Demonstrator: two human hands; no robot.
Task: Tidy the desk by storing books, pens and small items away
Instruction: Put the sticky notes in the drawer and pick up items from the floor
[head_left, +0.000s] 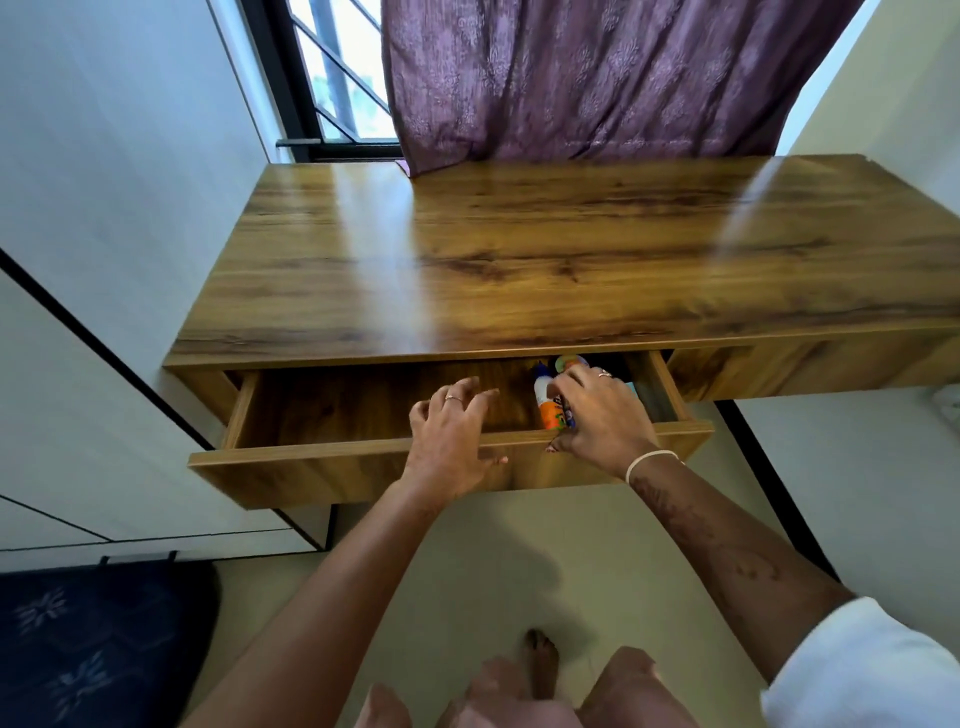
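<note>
In the head view, the right hand (602, 415) hid much of the open drawer's (332, 457) right end. Its fingers curled over an orange bottle (548, 410) there; whether they grasped it I could not tell. The left hand (452, 441) hovered, fingers spread, released. The bottle lay front to back, blue cap rearward.
</note>
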